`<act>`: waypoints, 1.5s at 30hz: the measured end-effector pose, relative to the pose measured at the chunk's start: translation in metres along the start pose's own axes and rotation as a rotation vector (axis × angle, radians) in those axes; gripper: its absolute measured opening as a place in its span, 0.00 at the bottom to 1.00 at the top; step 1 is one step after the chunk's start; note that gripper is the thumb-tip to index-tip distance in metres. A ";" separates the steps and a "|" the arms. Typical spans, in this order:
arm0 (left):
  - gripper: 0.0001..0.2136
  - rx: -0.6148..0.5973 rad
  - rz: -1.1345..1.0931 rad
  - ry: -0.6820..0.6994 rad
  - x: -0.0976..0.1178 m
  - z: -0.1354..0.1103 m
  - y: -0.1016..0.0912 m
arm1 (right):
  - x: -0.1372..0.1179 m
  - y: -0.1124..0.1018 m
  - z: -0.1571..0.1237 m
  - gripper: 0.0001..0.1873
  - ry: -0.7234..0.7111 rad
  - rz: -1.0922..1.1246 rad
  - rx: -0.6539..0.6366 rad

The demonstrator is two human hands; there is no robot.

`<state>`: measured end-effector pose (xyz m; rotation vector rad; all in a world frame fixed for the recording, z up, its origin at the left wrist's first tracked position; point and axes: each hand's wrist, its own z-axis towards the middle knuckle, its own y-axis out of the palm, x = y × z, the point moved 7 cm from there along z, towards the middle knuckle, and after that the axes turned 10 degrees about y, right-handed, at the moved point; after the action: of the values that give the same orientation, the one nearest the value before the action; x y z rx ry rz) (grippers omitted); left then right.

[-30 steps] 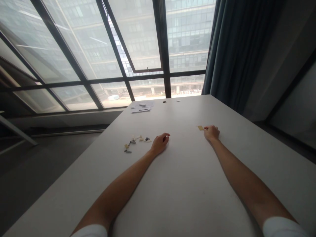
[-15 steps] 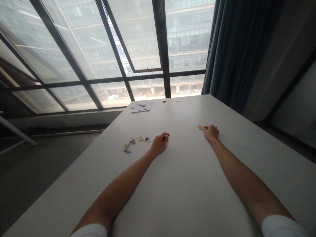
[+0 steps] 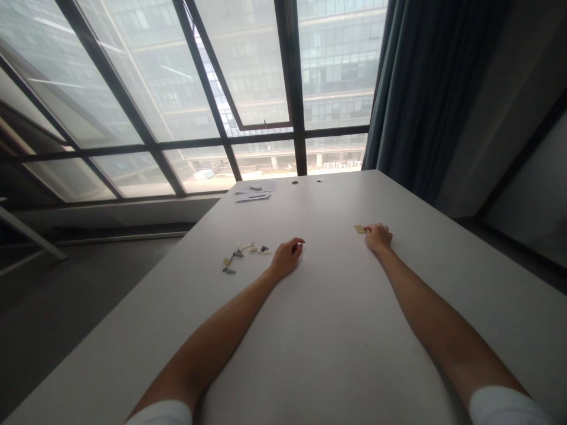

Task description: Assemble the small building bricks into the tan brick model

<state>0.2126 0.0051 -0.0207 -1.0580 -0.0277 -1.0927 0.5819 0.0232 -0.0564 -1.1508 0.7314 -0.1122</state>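
Tan plate: this flat piece (image 3: pixel 359 229) is lying on the white surface (image 3: pixel 310 319); every place below is taken from it.
Right hand: you are resting it (image 3: pixel 379 237) just right of the tan plate, fingers bent, fingertips appearing to meet the plate's right edge; whether they are gripping or merely touching, I cannot tell.
Left hand: you are holding it (image 3: pixel 287 257) well left of the plate, half-curled, with a gap between thumb and forefinger; no piece is showing in it.
Done: the plate is lying apart from the small loose pieces (image 3: pixel 238 254); nothing is visibly sitting on it.
Left over: those pieces are lying scattered, farther left of the plate.
Surroundings: papers (image 3: pixel 252 198) are lying beyond and left of the plate.
Obstruction: your left hand is standing between the plate and the loose pieces.
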 end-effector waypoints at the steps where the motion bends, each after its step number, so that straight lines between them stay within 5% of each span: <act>1: 0.13 -0.001 0.001 -0.002 0.000 0.000 0.000 | 0.000 0.000 0.000 0.16 -0.001 -0.003 -0.002; 14: 0.13 -0.012 0.007 -0.007 0.001 -0.001 -0.001 | -0.002 -0.004 -0.002 0.16 0.018 0.028 -0.011; 24: 0.12 -0.057 0.012 0.016 0.004 0.000 0.003 | -0.007 -0.024 -0.005 0.20 0.024 0.189 0.137; 29: 0.11 -0.078 0.027 0.039 0.005 -0.001 0.006 | -0.048 -0.044 -0.013 0.21 -0.200 0.345 0.177; 34: 0.12 -0.123 0.044 0.037 0.008 -0.001 0.008 | -0.103 -0.051 -0.058 0.18 -0.467 0.505 0.155; 39: 0.13 -0.150 0.064 0.020 0.009 -0.002 0.010 | -0.135 -0.035 -0.111 0.17 -0.638 0.493 -0.009; 45: 0.13 -0.198 0.085 0.019 0.012 -0.003 0.013 | -0.141 -0.002 -0.139 0.18 -0.709 0.296 -0.190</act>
<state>0.2265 -0.0043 -0.0250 -1.2146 0.1417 -1.0428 0.3938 -0.0257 -0.0174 -1.1440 0.2704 0.6001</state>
